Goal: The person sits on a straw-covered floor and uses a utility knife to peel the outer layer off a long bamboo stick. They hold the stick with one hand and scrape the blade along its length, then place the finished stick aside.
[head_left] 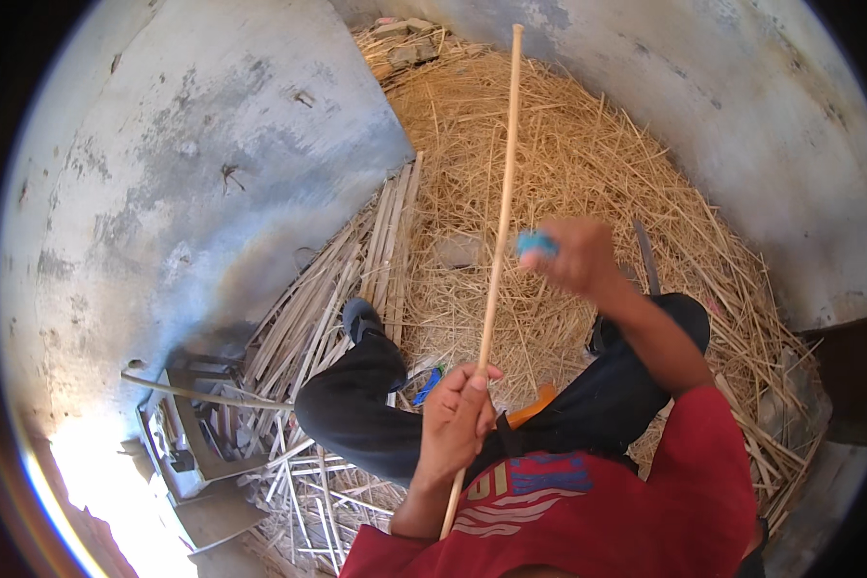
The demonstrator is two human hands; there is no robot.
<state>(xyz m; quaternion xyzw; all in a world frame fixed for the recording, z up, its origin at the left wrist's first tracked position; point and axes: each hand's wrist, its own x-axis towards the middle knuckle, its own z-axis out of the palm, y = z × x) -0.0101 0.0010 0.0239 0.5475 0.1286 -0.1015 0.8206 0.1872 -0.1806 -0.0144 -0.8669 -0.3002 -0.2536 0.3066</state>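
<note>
A long, pale, smooth wooden stick [507,193] runs from my lap up toward the far wall, slightly tilted. My left hand [456,419] is wrapped round its lower part, with the thumb lying along the stick. Just right of the stick's middle is my right hand [580,255], smeared by motion, its fingers curled. A small bright blue piece [537,244] sits at those fingers, close beside the stick; whether it is a cloth or a wrap on the fingers I cannot tell.
Straw-like shavings [559,164] cover the floor. Split strips [390,231] lie in a bundle at left, near a metal frame [188,433]. A dark blade [646,258] stands beside my right knee. An orange curved piece [532,407] and a blue scrap [428,387] lie between my legs.
</note>
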